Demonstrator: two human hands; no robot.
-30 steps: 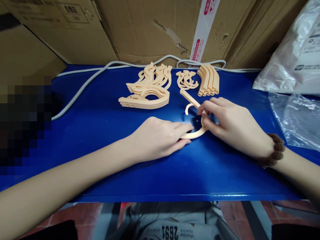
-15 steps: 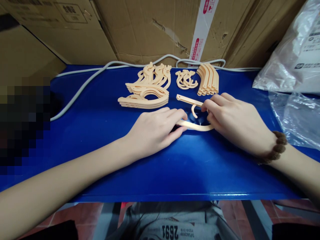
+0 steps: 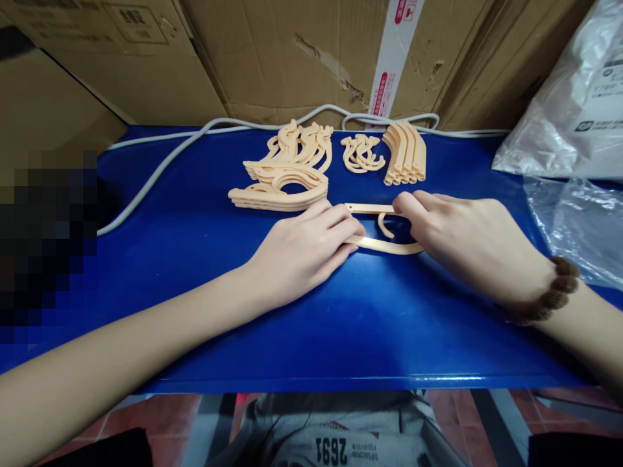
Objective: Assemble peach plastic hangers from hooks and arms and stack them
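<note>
Here at the centre, the left hand [image 3: 311, 250] has fingers and thumb closed on the left end of a curved cream strip [image 3: 389, 246], just above the blue counter [image 3: 292, 344]. To its right, the right hand [image 3: 462, 240] is pinched over the right end of a straight bar [image 3: 372, 209]; its fingertips are partly hidden, so how the parts meet there, I can't tell. A small hook [image 3: 384, 227] curls between bar and strip. One hand at each end: that looks like a way to steady the parts and control their angle. Up at top centre, folded pieces [image 3: 287, 198] lie stacked, loose hooks [image 3: 361, 155] beside them, then nested curved arms [image 3: 406, 152]; grouped by shape, probably for easy picking, and clear of both wrists.
</note>
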